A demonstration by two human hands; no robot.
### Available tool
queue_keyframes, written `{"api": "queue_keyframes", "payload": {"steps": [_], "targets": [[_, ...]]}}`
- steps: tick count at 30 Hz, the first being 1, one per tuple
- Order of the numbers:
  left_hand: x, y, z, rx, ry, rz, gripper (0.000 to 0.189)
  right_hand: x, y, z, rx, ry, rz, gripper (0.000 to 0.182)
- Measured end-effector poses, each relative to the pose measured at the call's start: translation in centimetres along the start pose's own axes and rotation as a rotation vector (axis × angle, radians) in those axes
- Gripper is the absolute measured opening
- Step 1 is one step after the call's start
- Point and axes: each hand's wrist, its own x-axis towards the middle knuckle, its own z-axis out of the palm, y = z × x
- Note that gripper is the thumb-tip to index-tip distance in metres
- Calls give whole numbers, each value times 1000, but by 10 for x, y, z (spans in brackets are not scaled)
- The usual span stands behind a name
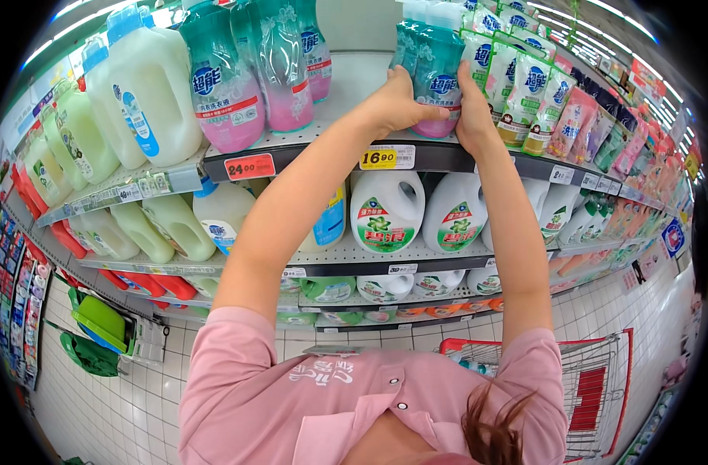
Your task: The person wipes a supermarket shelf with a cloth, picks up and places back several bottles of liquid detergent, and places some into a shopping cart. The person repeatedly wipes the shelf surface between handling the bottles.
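Both of my hands are around a teal-and-pink bottle of laundry detergent (438,81) at the front of the upper shelf (354,81). My left hand (409,104) grips its left side, the thumb lying across the front near the label. Against its right side rests my right hand (473,107), fingers pointing up. The bottle is upright, its base at the shelf edge. Another teal bottle (407,43) stands close behind it to the left. More teal-and-pink bottles (229,87) stand on the same shelf to the left.
Green-and-white refill pouches (528,96) stand just right of my right hand. White detergent jugs (387,212) fill the shelf below. Large pale jugs (150,87) are at the upper left. A shopping cart (598,383) with red trim is on the tiled floor at my right.
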Motion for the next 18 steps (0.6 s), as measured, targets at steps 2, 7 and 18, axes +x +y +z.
{"api": "queue_keyframes", "payload": {"steps": [2, 7, 18], "targets": [[8, -11, -3, -84, -47, 2, 128, 1, 2, 2, 3, -14, -7, 53], [21, -22, -3, -131, -30, -12, 109, 20, 15, -9, -71, 52, -35, 53], [36, -34, -13, -75, 43, -71, 77, 33, 17, 1, -142, 64, 38, 58]]}}
